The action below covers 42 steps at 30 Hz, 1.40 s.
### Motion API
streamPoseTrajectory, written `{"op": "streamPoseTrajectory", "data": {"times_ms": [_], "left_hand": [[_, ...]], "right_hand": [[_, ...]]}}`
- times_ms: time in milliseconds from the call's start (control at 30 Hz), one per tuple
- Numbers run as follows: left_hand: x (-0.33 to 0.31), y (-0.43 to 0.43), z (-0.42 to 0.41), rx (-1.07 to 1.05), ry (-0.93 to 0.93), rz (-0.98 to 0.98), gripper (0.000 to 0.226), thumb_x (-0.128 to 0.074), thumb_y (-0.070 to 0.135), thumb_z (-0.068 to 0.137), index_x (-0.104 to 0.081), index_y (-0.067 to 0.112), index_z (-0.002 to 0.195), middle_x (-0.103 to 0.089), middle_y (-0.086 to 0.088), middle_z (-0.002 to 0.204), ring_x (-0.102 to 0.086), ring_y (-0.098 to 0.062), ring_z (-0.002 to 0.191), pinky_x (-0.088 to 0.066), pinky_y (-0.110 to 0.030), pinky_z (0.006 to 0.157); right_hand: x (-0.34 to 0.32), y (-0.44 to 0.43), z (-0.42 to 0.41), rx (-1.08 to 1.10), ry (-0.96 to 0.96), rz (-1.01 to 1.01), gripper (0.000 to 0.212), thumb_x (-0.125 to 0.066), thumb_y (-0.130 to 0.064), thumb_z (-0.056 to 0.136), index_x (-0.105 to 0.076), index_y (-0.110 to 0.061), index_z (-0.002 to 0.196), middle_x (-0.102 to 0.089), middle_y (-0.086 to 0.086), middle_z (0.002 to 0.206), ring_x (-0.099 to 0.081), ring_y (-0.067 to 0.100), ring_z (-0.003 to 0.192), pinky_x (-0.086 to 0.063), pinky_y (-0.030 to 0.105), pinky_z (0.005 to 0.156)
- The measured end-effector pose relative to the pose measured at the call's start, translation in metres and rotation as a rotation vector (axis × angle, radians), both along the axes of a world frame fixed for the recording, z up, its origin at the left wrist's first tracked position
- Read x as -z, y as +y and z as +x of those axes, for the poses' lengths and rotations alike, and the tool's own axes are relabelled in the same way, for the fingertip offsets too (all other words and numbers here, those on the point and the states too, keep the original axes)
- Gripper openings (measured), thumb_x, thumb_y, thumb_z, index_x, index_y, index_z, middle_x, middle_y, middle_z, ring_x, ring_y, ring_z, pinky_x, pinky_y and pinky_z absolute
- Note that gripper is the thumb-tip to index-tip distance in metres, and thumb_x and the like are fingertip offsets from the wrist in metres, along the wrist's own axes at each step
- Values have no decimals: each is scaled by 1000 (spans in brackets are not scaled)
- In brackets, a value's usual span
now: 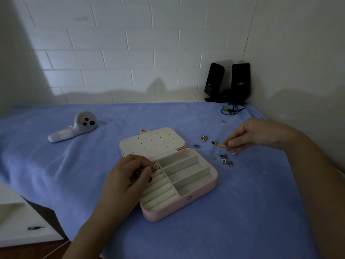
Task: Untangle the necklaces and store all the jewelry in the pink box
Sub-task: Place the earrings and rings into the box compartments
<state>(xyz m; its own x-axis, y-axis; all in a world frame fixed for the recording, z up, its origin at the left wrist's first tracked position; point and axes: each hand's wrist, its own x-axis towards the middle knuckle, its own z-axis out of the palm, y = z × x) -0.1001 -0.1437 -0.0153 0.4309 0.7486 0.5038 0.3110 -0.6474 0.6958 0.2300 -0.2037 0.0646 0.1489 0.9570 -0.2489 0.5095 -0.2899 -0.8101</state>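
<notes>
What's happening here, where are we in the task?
A person is sorting jewelry into an open pink box on a blue cloth. The left hand holds a small dark item over the ring rolls on the box's left side. The right hand pinches a gold piece from the loose jewelry scattered to the right of the box. Most pieces are not yet stored.

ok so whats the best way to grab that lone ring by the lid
The ring seems to lie flat on the cloth, clear of the other pieces. Come straight down and pinch the band across its outer edges; the soft cloth should give beneath it.
</notes>
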Motion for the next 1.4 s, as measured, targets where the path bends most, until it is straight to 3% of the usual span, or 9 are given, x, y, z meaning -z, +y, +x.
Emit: {"op": "streamPoseTrajectory", "data": {"times_ms": [100,333,533,733,900,1033,1167,1300,1400], "left_hand": [[0,0,0,0,0,8,28,-45,45,80,-68,30,77,-63,19,94,-58,-8,88,-43,-12,68],[0,0,0,11,-9,-2,27,-46,45,80,-68,31,77,-63,18,93,-58,-8,87,-43,-12,66],[1,1,0,9,1,3,27,-45,46,80,-68,31,77,-63,19,95,-58,-7,89,-44,-13,67],[0,0,0,12,-6,-14,28,-45,46,80,-68,31,78,-63,19,95,-59,-8,87,-43,-11,68],[1,0,0,6,2,-6,27,-46,45,81,-68,30,77,-64,18,94,-59,-9,89,-43,-12,68],[1,1,0,6,7,-7,29,-45,45,80,-68,29,78,-64,19,95,-58,-8,91,-42,-11,69],[1,0,0,3,4,-13,28,-45,47,80,-68,31,77,-63,20,94,-57,-7,92,-42,-10,69],[0,0,1,3,1,-20,27,-45,47,79,-68,33,76,-63,21,94,-57,-8,90,-41,-9,68],[1,1,0,1,9,-3,28,-44,47,80,-68,32,76,-63,21,95,-57,-7,90,-41,-9,69]], "right_hand": [[2,1,2,13,-48,-13,12,-68,-2,81,-74,-3,91,-75,11,84,-72,15,76,-55,15,66],[4,5,-3,-134,-440,-44,10,-80,-19,72,-77,-26,79,-73,-11,76,-64,-1,71,-48,15,69],[4,5,-4,-185,-514,-67,16,-78,-11,75,-75,-27,75,-71,-12,71,-60,-4,64,-45,13,62],[4,6,-22,-242,-555,-204,20,-85,-31,65,-72,-25,78,-70,-9,70,-63,2,66,-43,15,56],[7,13,-36,-273,-637,-236,15,-81,-18,71,-67,-21,68,-65,-10,59,-60,2,54,-42,11,51],[1,4,-23,-235,-363,-173,5,-75,-11,79,-76,-11,84,-74,1,72,-70,11,70,-52,14,64],[-2,0,-12,-161,-55,-65,19,-65,-16,84,-73,-2,93,-74,12,82,-71,15,72,-54,17,63],[1,2,-11,-119,163,-29,25,-63,-25,73,-74,-5,83,-73,13,74,-69,14,61,-53,16,54],[4,5,-12,-137,277,-4,41,-79,-48,57,-78,-10,70,-72,12,69,-67,12,55,-51,14,49]]}}
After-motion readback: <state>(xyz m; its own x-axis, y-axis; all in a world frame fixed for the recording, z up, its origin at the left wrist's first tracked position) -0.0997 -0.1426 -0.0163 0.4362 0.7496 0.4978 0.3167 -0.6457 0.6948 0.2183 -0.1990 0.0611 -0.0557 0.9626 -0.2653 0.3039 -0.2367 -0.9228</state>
